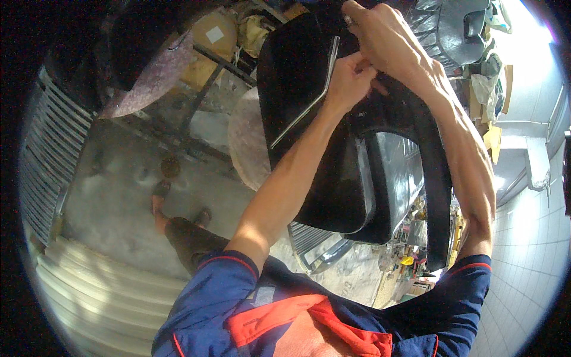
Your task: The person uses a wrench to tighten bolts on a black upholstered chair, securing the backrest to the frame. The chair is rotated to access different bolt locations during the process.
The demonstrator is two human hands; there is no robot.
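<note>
while both hands work the top edge of the black car body panel [333, 178], left hand [350, 80] is pinched shut on the chrome trim strip [309, 104], right hand [380, 35] clamps the panel edge just above. strip's long axis drops down-left from the grip; left hand nearer.

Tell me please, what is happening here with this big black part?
A person in a blue and red shirt holds a large black glossy panel raised in front of them. Both hands work at its upper edge: the left hand pinches near a thin metal trim strip, and the right hand grips just above it. Below lie a concrete floor, a chrome grille and the person's sandalled feet.
</note>
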